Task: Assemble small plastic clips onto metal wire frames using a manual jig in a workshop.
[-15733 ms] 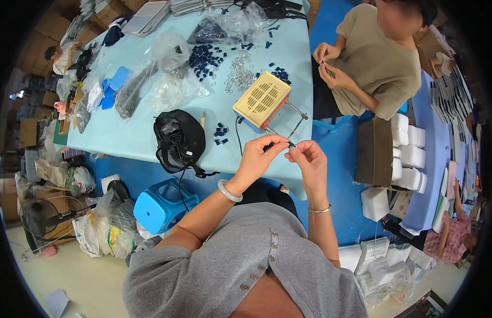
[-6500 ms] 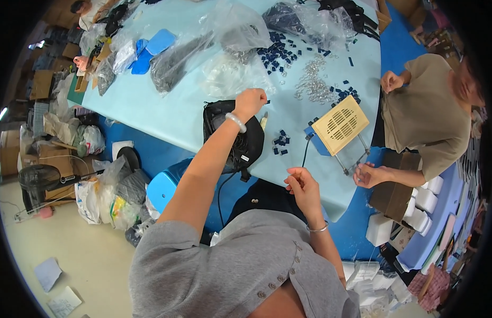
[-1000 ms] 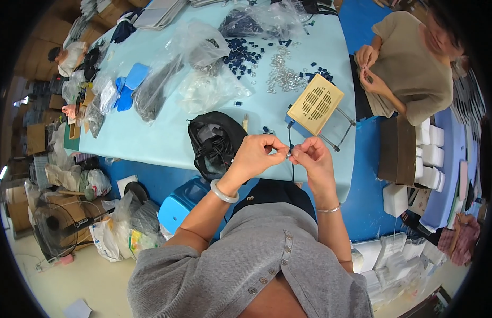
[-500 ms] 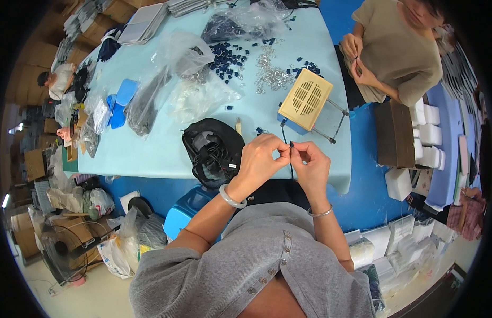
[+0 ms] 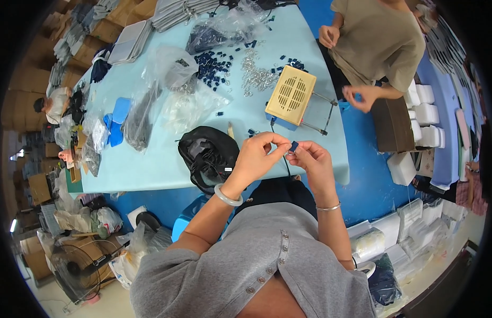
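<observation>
In front of my chest, above the table's near edge, my right hand (image 5: 316, 165) pinches a small dark blue tab (image 5: 294, 146) between thumb and fingers. Close against it, my left hand (image 5: 260, 158) has thumb and forefinger pressed together. Whatever sits in that left pinch is too small to make out. Beyond my hands lie a heap of similar dark blue tabs (image 5: 211, 69) and a scatter of small shiny clear or metal pieces (image 5: 255, 75). A few more blue tabs (image 5: 252, 132) rest near my left hand.
On the pale blue table (image 5: 150, 177) stand a cream-topped box with a slotted grille (image 5: 291, 90) and a metal frame, a black mesh bag (image 5: 207, 159) and clear plastic bags (image 5: 190, 106). A co-worker (image 5: 381, 42) is at the right, beside a cardboard box (image 5: 392, 124).
My view has shifted slightly. My fingers have turned the dark blue tab so more of it shows. The co-worker's hands, together before, are now apart, one lowered toward the table's side.
</observation>
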A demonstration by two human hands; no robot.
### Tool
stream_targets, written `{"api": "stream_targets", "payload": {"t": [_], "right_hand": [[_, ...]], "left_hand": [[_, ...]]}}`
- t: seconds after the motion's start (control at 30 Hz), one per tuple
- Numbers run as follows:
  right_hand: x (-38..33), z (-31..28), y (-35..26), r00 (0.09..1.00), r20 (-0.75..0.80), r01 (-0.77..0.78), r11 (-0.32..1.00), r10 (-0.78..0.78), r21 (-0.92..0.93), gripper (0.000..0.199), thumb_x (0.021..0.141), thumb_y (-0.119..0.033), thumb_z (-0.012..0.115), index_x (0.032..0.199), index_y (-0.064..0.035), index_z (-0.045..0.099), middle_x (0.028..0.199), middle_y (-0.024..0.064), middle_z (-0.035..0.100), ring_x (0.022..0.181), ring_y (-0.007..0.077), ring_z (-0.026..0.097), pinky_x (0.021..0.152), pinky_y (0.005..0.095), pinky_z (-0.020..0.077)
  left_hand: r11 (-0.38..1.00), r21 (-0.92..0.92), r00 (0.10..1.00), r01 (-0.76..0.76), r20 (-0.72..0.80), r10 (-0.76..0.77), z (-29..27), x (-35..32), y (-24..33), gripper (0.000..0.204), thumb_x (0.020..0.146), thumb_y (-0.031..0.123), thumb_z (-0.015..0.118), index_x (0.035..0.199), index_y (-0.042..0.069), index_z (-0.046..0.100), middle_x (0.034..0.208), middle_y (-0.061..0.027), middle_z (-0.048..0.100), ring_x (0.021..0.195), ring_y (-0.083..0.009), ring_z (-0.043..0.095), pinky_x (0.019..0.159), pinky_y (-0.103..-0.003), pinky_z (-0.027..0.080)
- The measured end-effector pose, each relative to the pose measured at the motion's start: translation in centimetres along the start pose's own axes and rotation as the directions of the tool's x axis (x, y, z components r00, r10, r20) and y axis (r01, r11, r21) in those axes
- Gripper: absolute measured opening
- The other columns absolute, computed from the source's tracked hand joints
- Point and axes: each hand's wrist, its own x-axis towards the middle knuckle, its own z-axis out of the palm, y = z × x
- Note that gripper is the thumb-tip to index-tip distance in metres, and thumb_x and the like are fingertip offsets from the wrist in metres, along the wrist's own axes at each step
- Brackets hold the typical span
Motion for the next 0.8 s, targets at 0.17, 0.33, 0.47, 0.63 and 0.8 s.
{"api": "stream_targets", "payload": {"t": [0.17,0.33,0.47,0.63,0.8], "right_hand": [[-0.8,-1.6,-0.5,0.998,0.051,-0.031,0.998,0.028,0.056,0.016,0.088,-0.013,0.059,0.095,0.0013,0.060,0.083,0.0076,0.065,0.073,0.0130,0.063,0.067,0.0235,0.0517],[-1.6,-3.5,-1.1,0.996,0.033,0.085,0.996,-0.086,0.038,0.014,0.087,-0.012,0.059,0.093,0.0004,0.059,0.084,0.0066,0.064,0.072,0.0118,0.062,0.067,0.0234,0.0507],[-2.6,-4.5,-2.5,0.993,-0.014,0.117,0.992,-0.116,0.052,0.014,0.086,-0.012,0.060,0.092,0.0008,0.058,0.084,0.0064,0.064,0.073,0.0117,0.062,0.067,0.0234,0.0507],[-3.4,-6.1,-3.7,0.979,-0.038,0.199,0.980,-0.200,-0.004,0.011,0.084,-0.005,0.061,0.092,0.0006,0.055,0.086,0.0072,0.064,0.076,0.0121,0.063,0.070,0.0228,0.0508],[-3.4,-7.6,-4.3,0.964,-0.088,0.257,0.963,-0.251,0.076,0.012,0.084,-0.004,0.062,0.093,0.0008,0.055,0.085,0.0081,0.064,0.076,0.0121,0.063,0.069,0.0226,0.0510]], "left_hand": [[0.999,-0.040,0.999,0.011,0.054,-0.009,1.4,-0.1,1.1,0.016,0.077,0.014,0.068,0.092,0.007,0.069,0.078,-0.0015,0.065,0.050,-0.0054,0.037,0.047,-0.021,0.033],[0.999,-0.033,0.995,-0.043,0.090,0.046,3.1,-0.2,2.7,0.018,0.076,0.012,0.068,0.093,0.008,0.069,0.079,-0.0012,0.065,0.051,-0.0049,0.037,0.047,-0.021,0.033],[0.981,0.128,0.989,-0.143,-0.028,0.148,5.3,-0.4,4.5,0.017,0.075,0.010,0.068,0.092,0.008,0.069,0.078,-0.0031,0.066,0.054,-0.0081,0.046,0.049,-0.022,0.037],[0.923,0.219,0.938,-0.315,-0.077,0.338,7.9,0.0,5.2,0.021,0.072,0.007,0.071,0.093,0.007,0.069,0.074,-0.0010,0.064,0.049,-0.0052,0.034,0.045,-0.022,0.031],[0.961,0.158,0.974,-0.226,0.023,0.225,9.2,0.6,6.6,0.018,0.074,0.008,0.069,0.093,0.006,0.070,0.077,-0.0027,0.065,0.048,-0.0044,0.034,0.044,-0.021,0.030]]}}
